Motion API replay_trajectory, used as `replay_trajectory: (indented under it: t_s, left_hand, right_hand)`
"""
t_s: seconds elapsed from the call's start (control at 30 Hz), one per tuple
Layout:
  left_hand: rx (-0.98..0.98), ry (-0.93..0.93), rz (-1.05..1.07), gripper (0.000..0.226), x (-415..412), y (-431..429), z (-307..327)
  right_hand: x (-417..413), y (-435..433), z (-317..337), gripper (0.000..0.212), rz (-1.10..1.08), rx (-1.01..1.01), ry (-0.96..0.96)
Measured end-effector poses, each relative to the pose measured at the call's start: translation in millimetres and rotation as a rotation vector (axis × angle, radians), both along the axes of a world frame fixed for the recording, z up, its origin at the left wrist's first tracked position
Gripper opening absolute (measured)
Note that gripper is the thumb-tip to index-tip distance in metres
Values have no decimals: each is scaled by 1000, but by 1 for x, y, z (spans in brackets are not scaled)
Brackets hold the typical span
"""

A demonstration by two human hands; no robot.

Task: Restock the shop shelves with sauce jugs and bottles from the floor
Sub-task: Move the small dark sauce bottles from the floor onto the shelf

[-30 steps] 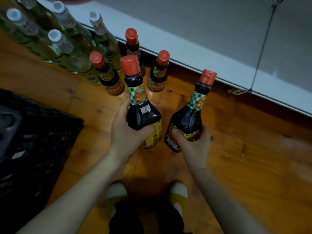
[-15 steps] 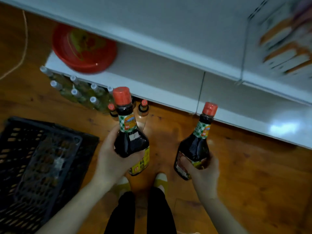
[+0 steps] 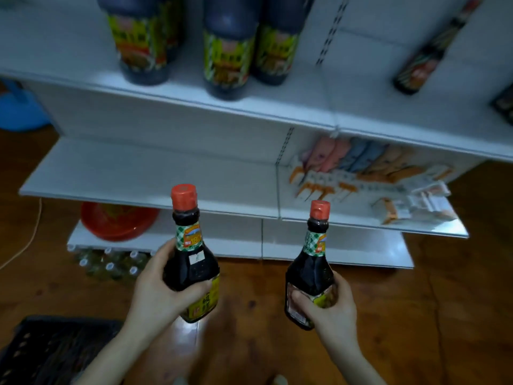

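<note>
My left hand [image 3: 158, 290] grips a dark sauce bottle [image 3: 188, 257] with a red cap, held upright in front of the white shelves. Round the lower body of a second, like bottle [image 3: 312, 269] my right hand [image 3: 330, 307] is wrapped. Both bottles hang above the wooden floor, below the middle shelf [image 3: 155, 176]. On the upper shelf [image 3: 249, 104] stand three large dark sauce jugs [image 3: 227, 48]; a slim dark bottle [image 3: 424, 59] stands to their right. Several clear white-capped bottles [image 3: 108, 265] stay on the floor by the bottom shelf.
A red bowl [image 3: 116, 220] sits on the bottom shelf at left. Small packaged goods [image 3: 361, 176] fill the right half of the middle shelf. A black crate [image 3: 47, 348] lies on the floor at lower left. Something blue [image 3: 22, 109] is at far left.
I have risen from the floor with both bottles in hand; the view has swung up from the floor bottles to the middle and upper shelves. The grips are unchanged.
</note>
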State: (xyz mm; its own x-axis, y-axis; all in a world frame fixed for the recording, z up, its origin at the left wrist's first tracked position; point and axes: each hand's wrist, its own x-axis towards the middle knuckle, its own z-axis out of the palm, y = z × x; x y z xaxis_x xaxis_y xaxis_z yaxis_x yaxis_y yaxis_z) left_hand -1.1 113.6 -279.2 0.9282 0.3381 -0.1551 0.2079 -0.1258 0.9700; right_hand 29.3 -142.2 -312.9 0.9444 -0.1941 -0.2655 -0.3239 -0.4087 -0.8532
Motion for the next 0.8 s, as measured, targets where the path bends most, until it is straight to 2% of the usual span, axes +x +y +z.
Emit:
replay_trajectory:
  t_s: [0.1, 0.23, 0.33, 0.43, 0.57, 0.8]
  left_hand:
    - [-8, -54, -41, 74, 11, -35, 34]
    - [36, -152, -98, 68, 33, -102, 74]
    - [44, -206, -138, 86, 49, -156, 101]
    - [26, -280, -219, 77, 66, -217, 126]
    - [55, -362, -325, 73, 90, -290, 153]
    - [139, -434, -536, 64, 157, -384, 173]
  right_hand:
    - [1, -35, 44, 72, -7, 16, -89]
    - [11, -98, 91, 69, -11, 61, -194]
    - [19, -149, 115, 71, -27, 64, -245]
    - [22, -211, 138, 73, -62, 50, -328]
    - [28, -279, 164, 65, -116, 52, -410]
    - [58, -365, 167, 71, -247, 62, -473]
